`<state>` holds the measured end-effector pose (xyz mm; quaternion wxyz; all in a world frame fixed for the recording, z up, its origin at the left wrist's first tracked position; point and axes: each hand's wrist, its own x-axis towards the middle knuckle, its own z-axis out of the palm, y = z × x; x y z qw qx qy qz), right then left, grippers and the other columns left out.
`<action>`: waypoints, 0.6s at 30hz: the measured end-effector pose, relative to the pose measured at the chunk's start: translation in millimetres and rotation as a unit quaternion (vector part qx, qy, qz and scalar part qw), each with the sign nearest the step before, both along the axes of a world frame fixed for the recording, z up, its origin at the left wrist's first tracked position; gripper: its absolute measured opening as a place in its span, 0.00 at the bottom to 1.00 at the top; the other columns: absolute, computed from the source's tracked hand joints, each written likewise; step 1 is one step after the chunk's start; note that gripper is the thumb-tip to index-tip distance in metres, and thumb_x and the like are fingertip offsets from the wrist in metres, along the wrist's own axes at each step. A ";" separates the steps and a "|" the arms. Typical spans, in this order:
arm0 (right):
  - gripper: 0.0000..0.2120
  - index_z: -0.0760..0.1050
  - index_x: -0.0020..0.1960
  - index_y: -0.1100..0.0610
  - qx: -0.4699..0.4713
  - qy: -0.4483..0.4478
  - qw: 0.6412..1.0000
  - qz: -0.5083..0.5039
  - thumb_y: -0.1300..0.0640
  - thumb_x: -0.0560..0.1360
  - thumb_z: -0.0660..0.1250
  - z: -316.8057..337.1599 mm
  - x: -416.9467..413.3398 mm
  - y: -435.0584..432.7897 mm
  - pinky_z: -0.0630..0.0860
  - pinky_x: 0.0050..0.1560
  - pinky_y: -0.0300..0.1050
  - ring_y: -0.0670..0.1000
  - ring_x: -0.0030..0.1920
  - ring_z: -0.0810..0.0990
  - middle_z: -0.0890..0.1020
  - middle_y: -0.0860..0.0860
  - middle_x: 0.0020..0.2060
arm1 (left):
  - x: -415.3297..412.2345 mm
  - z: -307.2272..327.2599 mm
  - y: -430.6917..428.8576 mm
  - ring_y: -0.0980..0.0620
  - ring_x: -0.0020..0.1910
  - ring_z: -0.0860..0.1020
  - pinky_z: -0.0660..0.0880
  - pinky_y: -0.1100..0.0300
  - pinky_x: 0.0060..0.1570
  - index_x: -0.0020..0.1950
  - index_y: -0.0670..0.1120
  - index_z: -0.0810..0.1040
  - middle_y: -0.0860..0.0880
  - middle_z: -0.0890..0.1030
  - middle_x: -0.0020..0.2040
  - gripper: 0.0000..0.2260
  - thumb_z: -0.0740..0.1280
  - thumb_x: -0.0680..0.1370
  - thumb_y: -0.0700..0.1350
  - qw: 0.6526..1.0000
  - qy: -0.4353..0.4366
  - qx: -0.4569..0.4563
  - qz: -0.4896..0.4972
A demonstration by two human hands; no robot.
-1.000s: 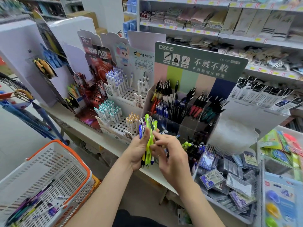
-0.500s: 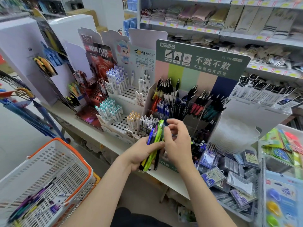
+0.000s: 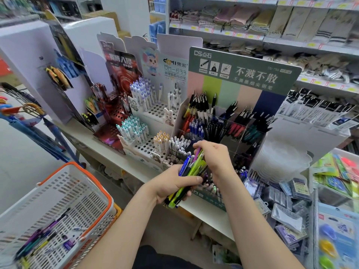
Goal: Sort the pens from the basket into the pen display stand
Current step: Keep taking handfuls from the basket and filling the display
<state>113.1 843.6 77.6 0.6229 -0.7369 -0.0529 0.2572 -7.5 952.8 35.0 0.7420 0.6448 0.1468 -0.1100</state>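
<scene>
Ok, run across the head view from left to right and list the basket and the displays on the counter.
Orange-rimmed basket → red pen display → white DOMI pen stand → green DS pen display stand → black-and-white hanging packs.

A shop aisle in bright, even light. A long white desk (image 3: 91,144) stands on a pale grey floor (image 3: 25,162). Behind it, white shelves (image 3: 252,38) hold folded cloths (image 3: 242,18) and socks (image 3: 320,30); a white wall (image 3: 134,16) rises at the back, umbrellas (image 3: 29,121) hang at left
</scene>
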 end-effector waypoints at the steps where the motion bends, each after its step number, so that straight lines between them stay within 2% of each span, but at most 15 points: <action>1: 0.11 0.87 0.45 0.62 0.024 -0.011 0.999 -0.023 0.57 0.80 0.71 1.7 1.3 0.0 0.74 0.35 0.37 0.44 0.33 0.82 0.87 0.50 0.36 | -2.0 -0.6 0.1 0.48 0.33 0.76 0.76 0.55 0.34 0.51 0.44 0.78 0.46 0.78 0.38 0.06 0.74 0.81 0.43 1.000 -0.001 0.004 -0.009; 4: 0.11 0.85 0.54 0.53 0.090 -0.105 0.987 -0.086 0.53 0.86 0.65 5.5 7.6 -5.4 0.77 0.44 0.41 0.49 0.42 0.85 0.88 0.52 0.43 | -6.7 -4.2 -0.7 0.48 0.33 0.77 0.76 0.55 0.34 0.49 0.45 0.77 0.46 0.78 0.37 0.06 0.73 0.82 0.43 1.000 -0.003 0.010 -0.006; 7: 0.09 0.82 0.59 0.56 0.149 -0.254 0.949 -0.112 0.56 0.88 0.62 5.7 4.5 -16.5 0.83 0.48 0.46 0.50 0.45 0.87 0.88 0.51 0.45 | -6.6 -6.1 -2.6 0.49 0.33 0.75 0.75 0.55 0.35 0.51 0.44 0.79 0.46 0.78 0.38 0.06 0.73 0.82 0.45 0.998 -0.010 -0.024 0.049; 9: 0.07 0.81 0.60 0.57 0.132 -0.353 0.923 -0.075 0.59 0.87 0.64 1.2 -8.1 -25.8 0.83 0.47 0.46 0.52 0.46 0.87 0.87 0.50 0.47 | -3.5 -6.1 -1.9 0.51 0.33 0.75 0.74 0.56 0.35 0.50 0.46 0.81 0.47 0.78 0.40 0.09 0.75 0.80 0.50 0.992 -0.020 -0.077 0.103; 12: 0.09 0.82 0.62 0.58 0.079 -0.434 0.897 0.013 0.64 0.84 0.68 -17.4 -33.4 -35.9 0.82 0.46 0.44 0.45 0.47 0.86 0.86 0.47 0.52 | 3.2 -7.4 0.4 0.53 0.32 0.75 0.74 0.58 0.34 0.55 0.45 0.80 0.48 0.78 0.40 0.18 0.73 0.78 0.58 0.976 -0.037 -0.141 0.162; 14: 0.14 0.82 0.66 0.57 0.068 -0.444 0.891 0.072 0.66 0.82 0.70 -29.5 -46.7 -37.9 0.82 0.55 0.40 0.40 0.58 0.84 0.85 0.46 0.62 | 7.1 -7.2 0.4 0.52 0.33 0.77 0.76 0.57 0.34 0.55 0.45 0.83 0.46 0.80 0.42 0.21 0.71 0.77 0.62 0.969 -0.045 -0.157 0.184; 16: 0.17 0.82 0.68 0.57 0.063 -0.465 0.874 0.123 0.67 0.80 0.71 -40.3 -53.5 -36.8 0.79 0.67 0.48 0.44 0.70 0.80 0.81 0.47 0.70 | 11.2 -6.8 0.4 0.45 0.43 0.84 0.83 0.49 0.44 0.58 0.42 0.86 0.41 0.84 0.49 0.27 0.71 0.76 0.65 0.962 -0.035 -0.170 0.212; 18: 0.17 0.82 0.67 0.58 0.054 -0.494 0.854 0.152 0.66 0.78 0.73 -49.3 -56.5 -35.3 0.76 0.71 0.54 0.48 0.74 0.76 0.80 0.49 0.71 | 14.8 -4.5 0.5 0.42 0.53 0.85 0.84 0.46 0.53 0.61 0.40 0.85 0.39 0.86 0.55 0.29 0.70 0.78 0.65 0.949 -0.007 -0.207 0.239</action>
